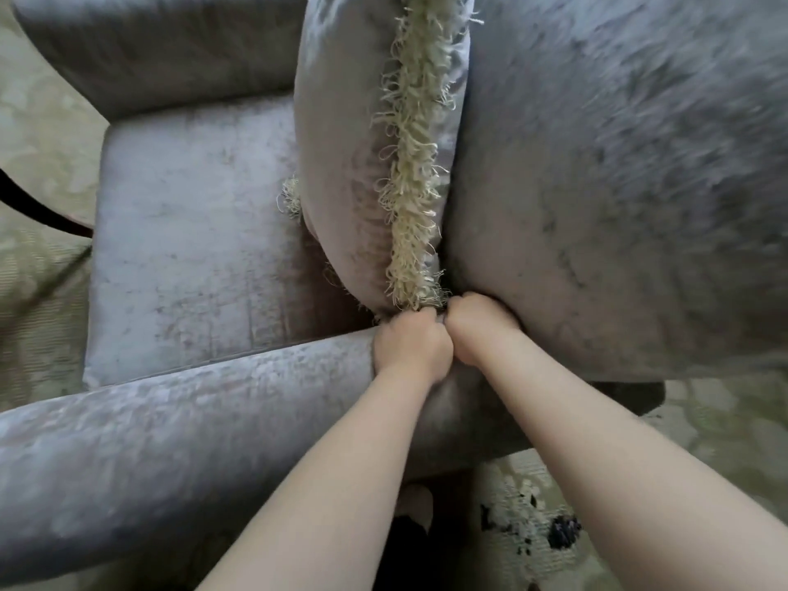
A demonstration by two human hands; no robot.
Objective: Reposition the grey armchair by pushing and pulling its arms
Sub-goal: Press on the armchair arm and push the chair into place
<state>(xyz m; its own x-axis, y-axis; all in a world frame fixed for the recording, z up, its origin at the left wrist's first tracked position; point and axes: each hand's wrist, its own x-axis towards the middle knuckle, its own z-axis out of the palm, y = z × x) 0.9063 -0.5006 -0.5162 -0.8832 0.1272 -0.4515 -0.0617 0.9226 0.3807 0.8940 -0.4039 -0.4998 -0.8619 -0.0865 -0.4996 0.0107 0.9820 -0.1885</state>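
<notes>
Both hands were observed side by side and touching, at the inner end of the near arm of the grey armchair (pixel 179 428), where that arm met the backrest (pixel 618 185). Left hand (pixel 411 349) was curled over the top of the arm, fingers bent down out of sight on the far side, apparently gripping the upholstery. Right hand (pixel 475 328) was likewise curled, knuckles up, its fingertips tucked into the gap below the backrest; what they pinched could not be told. Both forearms were bare and extended forward from the lower edge of the view.

Armchair filled most of the view, seen from above and from its side. Its seat cushion (pixel 192 249) lay beyond the near arm, and the far arm (pixel 162 44) ran along the top. A grey pillow (pixel 341 155) with a pale looped fringe (pixel 411 164) stood on edge on the seat, leaning against the backrest, its lower corner just beside the left hand's knuckles.

Armchair stood on a pale green patterned carpet (pixel 42 300). A dark curved edge (pixel 38 206) of some object showed at the left; it could not be identified. The backrest at the right was blurred.
</notes>
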